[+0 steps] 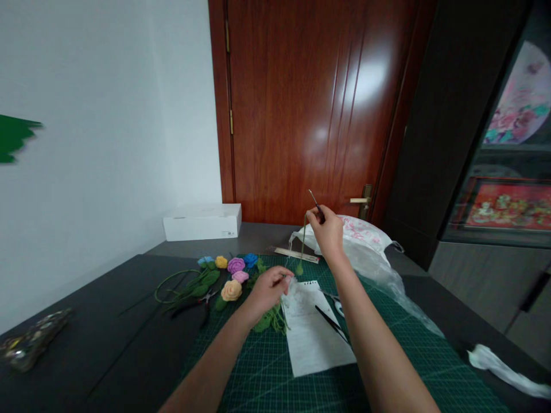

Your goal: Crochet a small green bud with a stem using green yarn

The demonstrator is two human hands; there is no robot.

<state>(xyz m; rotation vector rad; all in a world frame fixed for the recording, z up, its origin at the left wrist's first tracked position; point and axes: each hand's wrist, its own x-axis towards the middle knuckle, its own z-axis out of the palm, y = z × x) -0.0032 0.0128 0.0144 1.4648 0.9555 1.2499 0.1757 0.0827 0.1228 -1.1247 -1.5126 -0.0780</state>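
My right hand [328,229] is raised, closed around the dark handle of a crochet hook [315,201] whose metal tip points up and left. From its fingers hangs a length of green yarn [303,238], with a small green piece [299,268] at its lower end. Lower and to the left, my left hand [269,288] has its fingers pinched at a crumpled clear plastic piece [293,285], over the top of a lined paper sheet [316,338]. A black pen [330,322] lies on the sheet. Scissors [338,305] are partly hidden behind my right forearm.
Crocheted flowers [232,291] and green stems [202,285] lie left, beside pliers [205,301]. Beneath is a green cutting mat [253,378]. Behind are a white box [202,222], a ruler [297,255] and a plastic bag [365,235]. A clear packet [34,341] lies far left.
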